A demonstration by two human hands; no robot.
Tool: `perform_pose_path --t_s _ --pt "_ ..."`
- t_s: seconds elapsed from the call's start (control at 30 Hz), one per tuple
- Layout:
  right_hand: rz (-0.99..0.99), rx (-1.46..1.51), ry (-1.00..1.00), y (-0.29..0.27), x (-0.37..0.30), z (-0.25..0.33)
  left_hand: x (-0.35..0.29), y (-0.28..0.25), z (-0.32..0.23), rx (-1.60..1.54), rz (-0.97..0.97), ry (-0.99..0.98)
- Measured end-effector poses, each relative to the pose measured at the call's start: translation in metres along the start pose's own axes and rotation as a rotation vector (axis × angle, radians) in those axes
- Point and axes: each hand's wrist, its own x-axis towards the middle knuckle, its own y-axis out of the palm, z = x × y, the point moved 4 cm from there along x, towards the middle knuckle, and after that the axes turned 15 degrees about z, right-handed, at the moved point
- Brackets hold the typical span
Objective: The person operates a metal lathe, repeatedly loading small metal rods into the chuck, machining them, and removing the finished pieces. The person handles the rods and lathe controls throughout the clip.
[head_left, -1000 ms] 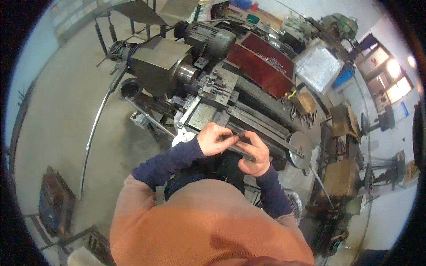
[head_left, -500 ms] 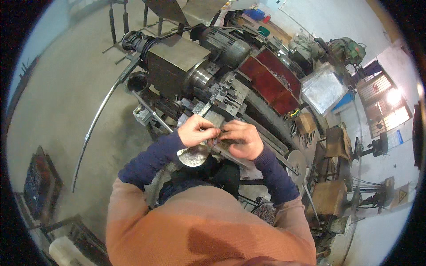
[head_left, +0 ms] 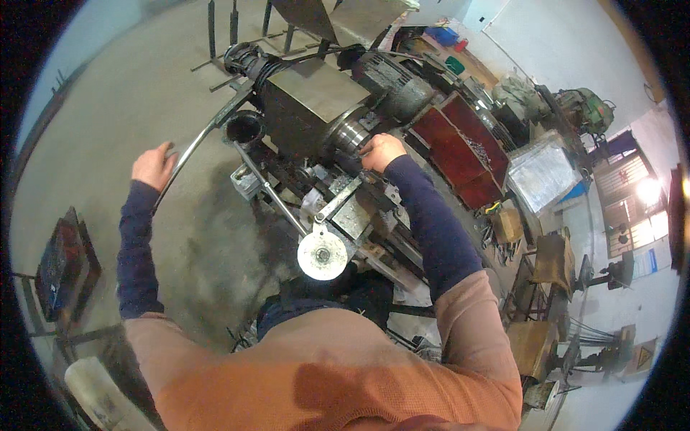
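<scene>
Right hand (head_left: 383, 153): curled at spindle collar (head_left: 353, 136), apparently for close finger work; grip hidden, cannot tell.
Left hand (head_left: 152, 167): beside long rod (head_left: 192, 149), seemingly angled for easy reach; grasp unclear.
Spindle collar: on headstock (head_left: 296, 108).

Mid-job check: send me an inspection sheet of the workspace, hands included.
Surface: lathe carriage looks grimy; floor has a dark patch.
Job's things: metal spindle at the right hand; long metal rod beside the left hand; pale handwheel nearer the body.
Clutter: red tray with small metal pieces; brown box beyond the right arm.
Hands: right at the spindle, grip unclear; left by the rod, contact unclear.
Cables: none identifiable for certain.
Surroundings: bright window at right.
</scene>
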Motion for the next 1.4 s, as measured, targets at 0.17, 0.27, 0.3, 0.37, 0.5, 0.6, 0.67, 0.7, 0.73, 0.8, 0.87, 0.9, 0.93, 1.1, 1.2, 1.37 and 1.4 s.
perform_pose_path --t_s 0.17,0.27,0.3,0.37,0.5,0.6,0.67,0.7,0.73,0.8,0.87,0.9,0.93,1.1,1.2,1.37,1.4 --pt "-0.026 0.049 -0.007 -0.002 0.009 -0.003 -0.031 0.018 0.029 -0.028 0.223 -0.191" --pt "0.002 0.089 -0.089 -0.005 0.015 0.002 -0.028 0.044 0.033 -0.138 0.312 -0.222" --pt "0.005 0.133 -0.134 -0.006 0.017 0.001 -0.026 0.055 0.036 -0.131 0.307 -0.206" --pt "0.012 0.131 -0.167 -0.01 0.02 -0.001 -0.013 0.065 0.035 -0.042 0.339 -0.256" --pt "-0.006 0.168 -0.204 -0.009 0.016 -0.007 0.008 0.072 0.058 0.2 0.425 -0.312" --pt "0.009 0.266 -0.184 -0.014 0.006 0.001 0.056 0.058 0.142 0.299 0.499 -0.492" --pt "-0.011 0.235 -0.212 -0.013 0.003 0.003 0.079 0.063 0.17 0.422 0.418 -0.463" --pt "-0.002 0.215 -0.123 -0.009 0.009 -0.008 0.088 0.075 0.173 0.375 0.404 -0.477" --pt "-0.037 0.22 -0.159 -0.012 0.009 0.0 0.088 0.069 0.18 0.349 0.387 -0.513" --pt "-0.005 0.22 -0.151 -0.014 0.008 0.001 0.096 0.073 0.195 0.288 0.331 -0.582" --pt "-0.092 0.177 -0.189 -0.013 0.007 0.001 0.106 0.106 0.226 0.228 0.264 -0.666" --pt "-0.044 0.171 -0.182 -0.013 0.005 0.001 0.116 0.106 0.213 0.098 0.411 -0.656" --pt "-0.126 0.097 -0.149 -0.008 0.0 -0.006 0.129 0.103 0.181 0.089 0.345 -0.56" --pt "-0.638 0.136 -0.35 -0.021 -0.092 -0.009 0.096 0.179 0.052 -0.451 -0.074 -0.346" --pt "-0.64 0.141 -0.184 0.004 -0.166 -0.047 0.083 0.296 -0.004 -0.191 0.591 -0.242" --pt "-0.534 0.409 0.267 0.061 -0.296 -0.124 0.113 0.343 -0.007 0.222 0.545 0.016" --pt "-0.547 0.443 0.373 0.079 -0.322 -0.137 0.123 0.347 0.004 0.201 0.515 -0.025"
